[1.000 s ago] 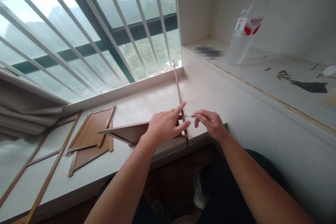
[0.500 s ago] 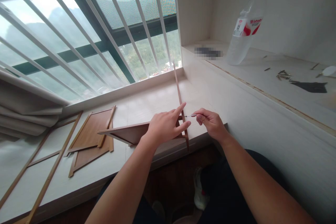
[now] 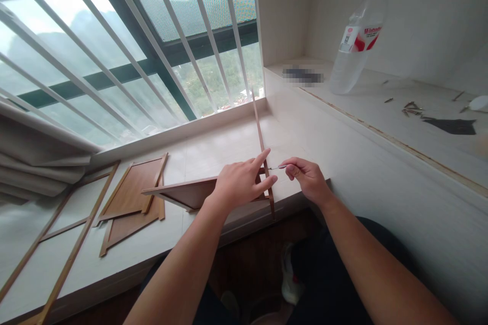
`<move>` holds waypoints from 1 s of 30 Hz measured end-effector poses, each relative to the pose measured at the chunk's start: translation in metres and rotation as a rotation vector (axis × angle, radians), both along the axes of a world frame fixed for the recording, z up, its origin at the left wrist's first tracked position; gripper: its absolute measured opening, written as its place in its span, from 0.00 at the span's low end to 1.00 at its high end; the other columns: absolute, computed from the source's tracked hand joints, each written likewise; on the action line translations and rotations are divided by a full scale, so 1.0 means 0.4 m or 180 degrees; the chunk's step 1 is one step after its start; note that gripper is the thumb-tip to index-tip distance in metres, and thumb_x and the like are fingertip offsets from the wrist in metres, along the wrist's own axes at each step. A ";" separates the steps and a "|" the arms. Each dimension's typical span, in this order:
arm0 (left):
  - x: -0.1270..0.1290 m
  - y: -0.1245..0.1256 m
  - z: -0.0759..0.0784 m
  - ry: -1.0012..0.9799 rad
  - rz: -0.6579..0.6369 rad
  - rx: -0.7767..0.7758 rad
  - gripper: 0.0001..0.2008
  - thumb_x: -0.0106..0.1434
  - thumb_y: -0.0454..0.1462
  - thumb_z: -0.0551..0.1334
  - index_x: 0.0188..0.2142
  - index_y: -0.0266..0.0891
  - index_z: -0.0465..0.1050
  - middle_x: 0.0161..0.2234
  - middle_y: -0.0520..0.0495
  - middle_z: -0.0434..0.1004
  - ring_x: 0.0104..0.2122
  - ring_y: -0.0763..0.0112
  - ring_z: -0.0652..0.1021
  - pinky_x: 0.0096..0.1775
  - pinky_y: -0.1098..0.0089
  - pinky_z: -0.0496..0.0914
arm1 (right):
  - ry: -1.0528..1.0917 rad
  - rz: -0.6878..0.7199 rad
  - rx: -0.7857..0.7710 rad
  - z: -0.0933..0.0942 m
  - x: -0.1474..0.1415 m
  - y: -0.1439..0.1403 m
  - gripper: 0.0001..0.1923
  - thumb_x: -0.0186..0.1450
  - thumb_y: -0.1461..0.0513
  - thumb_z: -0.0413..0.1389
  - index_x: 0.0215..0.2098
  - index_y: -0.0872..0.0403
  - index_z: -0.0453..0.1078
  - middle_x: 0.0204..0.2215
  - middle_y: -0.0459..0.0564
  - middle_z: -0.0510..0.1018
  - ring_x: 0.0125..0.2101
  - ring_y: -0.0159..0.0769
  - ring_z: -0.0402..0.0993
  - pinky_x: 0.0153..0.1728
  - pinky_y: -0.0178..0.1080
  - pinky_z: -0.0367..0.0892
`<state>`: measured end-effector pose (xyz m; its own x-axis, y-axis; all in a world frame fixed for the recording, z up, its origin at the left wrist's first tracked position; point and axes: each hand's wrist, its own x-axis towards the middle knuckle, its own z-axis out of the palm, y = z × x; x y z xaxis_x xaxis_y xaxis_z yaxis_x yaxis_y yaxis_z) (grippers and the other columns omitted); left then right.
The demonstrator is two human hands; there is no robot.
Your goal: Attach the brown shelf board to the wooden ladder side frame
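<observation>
My left hand (image 3: pixel 242 180) lies over a brown wooden panel (image 3: pixel 190 193) and steadies it, thumb and index finger reaching to either side of where it meets a long wooden strip (image 3: pixel 259 129). The panel stands on edge against the strip. My right hand (image 3: pixel 307 177) pinches a thin metal tool (image 3: pixel 281 166) between thumb and fingers. Its tip meets the strip's right face, at what looks like a screw. The tool's exact kind is hidden in the fingers.
Two brown panels (image 3: pixel 133 188) lie overlapping on the white ledge (image 3: pixel 213 147), with a wooden frame (image 3: pixel 82 223) further left. On the right-hand shelf stand a water bottle (image 3: pixel 354 45), several screws (image 3: pixel 412 108) and a black scrap (image 3: pixel 452 126). A barred window (image 3: pixel 152 35) rises behind.
The thin metal tool and my right-hand fingers have shifted very slightly. My left hand, the panel and the strip stay in place.
</observation>
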<state>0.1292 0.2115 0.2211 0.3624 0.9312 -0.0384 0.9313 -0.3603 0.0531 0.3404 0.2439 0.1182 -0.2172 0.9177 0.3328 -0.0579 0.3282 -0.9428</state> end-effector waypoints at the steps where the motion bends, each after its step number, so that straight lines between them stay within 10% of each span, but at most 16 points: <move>1: 0.000 0.000 0.000 0.0005 0.0002 0.0003 0.38 0.69 0.62 0.43 0.74 0.56 0.42 0.53 0.51 0.81 0.47 0.54 0.82 0.41 0.61 0.72 | -0.0001 -0.0018 0.0024 0.001 -0.001 -0.001 0.15 0.70 0.50 0.58 0.41 0.52 0.79 0.23 0.43 0.69 0.27 0.29 0.66 0.34 0.34 0.64; 23: 0.002 -0.002 0.004 -0.0006 -0.0001 -0.0008 0.38 0.70 0.61 0.43 0.74 0.55 0.43 0.54 0.49 0.81 0.47 0.55 0.82 0.42 0.62 0.72 | -0.0128 0.0261 0.0324 -0.018 0.002 0.003 0.13 0.71 0.53 0.58 0.44 0.50 0.81 0.30 0.46 0.76 0.33 0.32 0.71 0.41 0.37 0.68; 30: 0.002 0.000 0.003 -0.0039 -0.0003 -0.0007 0.38 0.70 0.61 0.43 0.74 0.55 0.43 0.53 0.50 0.81 0.47 0.54 0.82 0.41 0.62 0.72 | -0.0123 -0.0379 0.0320 -0.013 -0.002 0.002 0.14 0.70 0.51 0.58 0.43 0.49 0.81 0.29 0.46 0.76 0.32 0.33 0.72 0.41 0.38 0.69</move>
<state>0.1301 0.2114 0.2224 0.3636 0.9309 -0.0360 0.9303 -0.3609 0.0652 0.3396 0.2447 0.1129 -0.1233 0.9001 0.4179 0.0226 0.4235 -0.9056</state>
